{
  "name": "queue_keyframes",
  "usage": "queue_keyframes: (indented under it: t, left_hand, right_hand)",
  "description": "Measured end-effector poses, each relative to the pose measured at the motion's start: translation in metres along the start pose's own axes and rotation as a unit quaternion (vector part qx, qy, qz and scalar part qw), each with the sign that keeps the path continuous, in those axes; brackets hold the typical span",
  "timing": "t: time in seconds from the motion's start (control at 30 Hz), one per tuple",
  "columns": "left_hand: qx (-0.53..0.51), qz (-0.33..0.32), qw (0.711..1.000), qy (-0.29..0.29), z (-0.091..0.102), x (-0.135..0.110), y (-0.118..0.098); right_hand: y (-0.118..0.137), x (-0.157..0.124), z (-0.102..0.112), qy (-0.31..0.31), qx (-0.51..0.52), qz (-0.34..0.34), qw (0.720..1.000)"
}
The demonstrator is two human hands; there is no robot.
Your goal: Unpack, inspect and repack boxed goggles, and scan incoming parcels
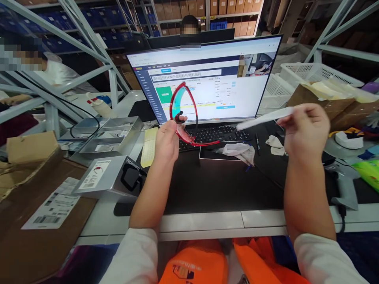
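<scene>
Red-framed sunglasses (189,136) with a bluish tinted lens are held up before the monitor, pinched by my left hand (167,144). One temple sticks out to the right, above the keyboard. On the right, my right hand (308,130) has its fingers closed on a flat white strip (263,118), perhaps paper or a thin sleeve; it points left. Below lies a whitish cloth pouch (239,152) on a dark flat item with a white outline. Left of my forearm sits a silver eyewear box (111,175) marked "Wakening", with a barcode label.
A monitor (207,90) and keyboard (225,133) stand at the back. Brown cardboard (38,221) and grey trays (118,136) are on the left. A barcode scanner (346,187), a white basket (319,73) and a carton (328,104) are on the right. Other people sit beyond the frame.
</scene>
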State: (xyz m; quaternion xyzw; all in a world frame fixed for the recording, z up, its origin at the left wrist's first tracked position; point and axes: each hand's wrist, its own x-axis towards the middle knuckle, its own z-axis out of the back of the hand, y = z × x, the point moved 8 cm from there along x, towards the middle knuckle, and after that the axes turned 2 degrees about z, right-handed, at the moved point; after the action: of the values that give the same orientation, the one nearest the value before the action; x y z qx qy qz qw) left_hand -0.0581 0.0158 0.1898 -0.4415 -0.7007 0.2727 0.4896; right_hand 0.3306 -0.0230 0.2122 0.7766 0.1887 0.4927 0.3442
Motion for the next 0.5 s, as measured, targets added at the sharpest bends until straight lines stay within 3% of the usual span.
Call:
queue_keyframes:
  t: [0.1, 0.13, 0.2, 0.27, 0.33, 0.37, 0.43, 0.5]
  left_hand:
    - [-0.009, -0.047, 0.998, -0.040, 0.010, 0.003, -0.010]
    - [-0.012, -0.058, 0.997, -0.049, 0.013, 0.004, -0.012]
    - [-0.013, -0.073, 0.996, -0.058, 0.016, 0.005, -0.015]
    - [-0.008, -0.085, 0.995, -0.060, 0.018, 0.006, -0.017]
    - [-0.004, -0.099, 0.993, -0.060, 0.020, 0.006, -0.019]
    - [-0.003, -0.103, 0.993, -0.058, 0.021, 0.006, -0.020]
    - [0.000, -0.107, 0.993, -0.052, 0.022, 0.005, -0.023]
    - [0.007, -0.114, 0.992, -0.052, 0.023, 0.005, -0.026]
  right_hand:
    - [-0.009, 0.009, 0.034, -0.157, -0.002, 0.065, 0.985]
    - [-0.012, 0.008, 0.034, -0.171, -0.027, 0.076, 0.982]
    - [-0.019, -0.002, 0.015, -0.139, -0.097, 0.090, 0.981]
    - [-0.025, -0.024, -0.029, -0.020, -0.184, 0.097, 0.978]
    - [-0.030, -0.061, -0.087, 0.167, -0.266, 0.123, 0.941]
    - [-0.033, -0.084, -0.115, 0.276, -0.299, 0.137, 0.903]
    - [-0.046, -0.130, -0.153, 0.463, -0.363, 0.143, 0.796]
    - [-0.060, -0.156, -0.164, 0.557, -0.413, 0.112, 0.712]
